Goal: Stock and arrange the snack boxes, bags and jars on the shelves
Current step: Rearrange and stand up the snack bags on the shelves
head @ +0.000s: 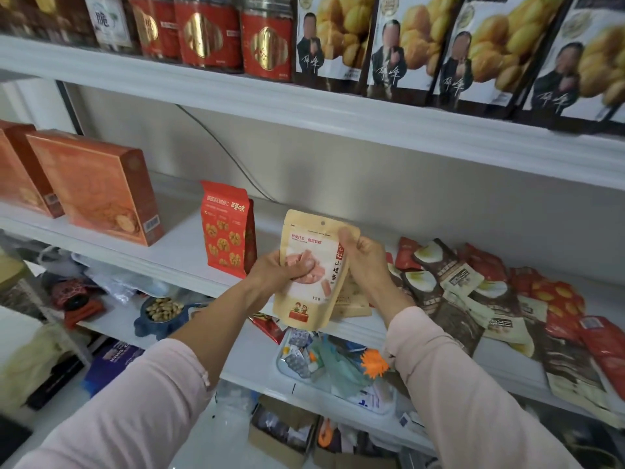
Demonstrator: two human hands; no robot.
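Both arms, in pink sleeves, reach forward and converge. The left hand (pixel 280 269) grips the bag (pixel 311 299) at its left edge, fingers (pixel 299 269) curled over the front. The right hand (pixel 365 262) pinches its upper right corner.

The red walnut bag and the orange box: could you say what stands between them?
Nothing: in the head view only bare shelf runs from the orange box to the red walnut bag.

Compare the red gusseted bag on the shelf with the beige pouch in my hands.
The red gusseted bag stands upright on the white shelf; beige pouch is held off it by left hand and right hand. Red bag shows walnut pictures; beige pouch shows pink pieces. Both are printed snack bags.
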